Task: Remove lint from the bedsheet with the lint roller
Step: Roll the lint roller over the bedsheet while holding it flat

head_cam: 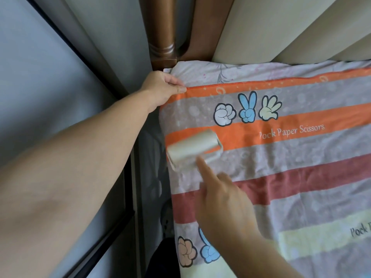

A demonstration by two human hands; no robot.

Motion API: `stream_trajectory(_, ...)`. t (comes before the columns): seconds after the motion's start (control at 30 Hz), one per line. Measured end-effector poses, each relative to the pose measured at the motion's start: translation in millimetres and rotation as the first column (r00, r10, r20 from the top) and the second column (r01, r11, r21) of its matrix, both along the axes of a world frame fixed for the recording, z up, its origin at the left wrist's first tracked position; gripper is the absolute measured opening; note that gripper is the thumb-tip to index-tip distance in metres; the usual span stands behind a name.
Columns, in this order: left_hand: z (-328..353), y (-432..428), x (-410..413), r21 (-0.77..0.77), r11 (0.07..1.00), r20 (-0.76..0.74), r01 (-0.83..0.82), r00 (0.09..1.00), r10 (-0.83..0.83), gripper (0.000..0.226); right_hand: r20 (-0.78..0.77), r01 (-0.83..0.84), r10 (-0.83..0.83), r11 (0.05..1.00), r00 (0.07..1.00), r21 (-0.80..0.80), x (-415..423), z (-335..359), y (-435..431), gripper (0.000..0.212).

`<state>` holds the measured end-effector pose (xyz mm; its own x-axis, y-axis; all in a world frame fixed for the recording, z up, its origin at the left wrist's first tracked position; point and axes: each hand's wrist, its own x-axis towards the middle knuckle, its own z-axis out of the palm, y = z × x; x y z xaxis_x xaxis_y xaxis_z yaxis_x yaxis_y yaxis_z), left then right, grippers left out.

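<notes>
Fingers, left: thumb and forefinger (pixel 178 89) are pinching the top-left corner of the striped fabric bedsheet (pixel 281 157), banded orange, grey, dark red and pale yellow. It's a tight grip, right at the orange hem.
Left hand (pixel 160 87): sits at the bed's top-left corner, just beside the dark brown turned wooden bedpost (pixel 162 37), with the arm stretched in from the lower left.
Fingers, right: forefinger (pixel 202 167) is straight out, tip touching the frame of the white cylindrical lint roller (pixel 192 146). The other fingers are curled under, grasping the handle, which the hand hides.
Right hand (pixel 226 207): over the dark red band, reaching in from the bottom edge.
Lint roller: down on the bedsheet near the bed's left edge, lying across an orange band and the grey one below it. It's blurred, so no surface detail can be made out.
Bedsheet: spread flat on the bed, over a pale floral undersheet (pixel 200 74) that shows along the top edge.
Print: three cartoon hand shapes (pixel 247 110), a white fist, a blue two-finger sign and a yellow open palm, just above the roller. White lettering (pixel 291 131) reads "Pock Paper Scissors" to its right.
Headboard: beige padded panels (pixel 271 27) along the bed's top edge.
Beside the bed: grey wall panel (pixel 40 77) with a dark frame, off the left edge.
</notes>
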<state>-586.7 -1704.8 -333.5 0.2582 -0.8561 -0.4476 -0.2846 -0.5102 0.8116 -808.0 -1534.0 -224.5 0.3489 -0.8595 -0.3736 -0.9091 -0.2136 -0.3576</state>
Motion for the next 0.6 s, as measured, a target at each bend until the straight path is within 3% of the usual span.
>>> stream_trajectory(0.07,1.3,-1.4,2.7,0.014,1.000,-0.023,0.012,1.000,-0.012,0.014,0.013,0.000,0.001,0.998,1.000,-0.058,28.6,-16.5,-27.7,0.068)
stream_trajectory(0.23,1.7,-4.0,3.3,0.040,0.999,-0.025,0.021,0.999,-0.020,0.016,-0.071,-0.032,0.038,0.996,0.997,0.088,56.1,-35.9,-56.5,0.072)
stream_trajectory(0.47,1.7,-1.5,-5.7,0.036,0.999,0.037,-0.016,0.999,0.014,0.013,-0.147,-0.016,0.031,0.994,0.989,0.108,-0.8,-37.9,-2.9,0.076)
stream_trajectory(0.6,4.3,2.6,-15.2,0.020,0.999,0.130,-0.032,0.991,0.029,0.008,-0.170,0.098,-0.056,0.962,0.984,0.254,-43.6,-30.7,48.0,0.072)
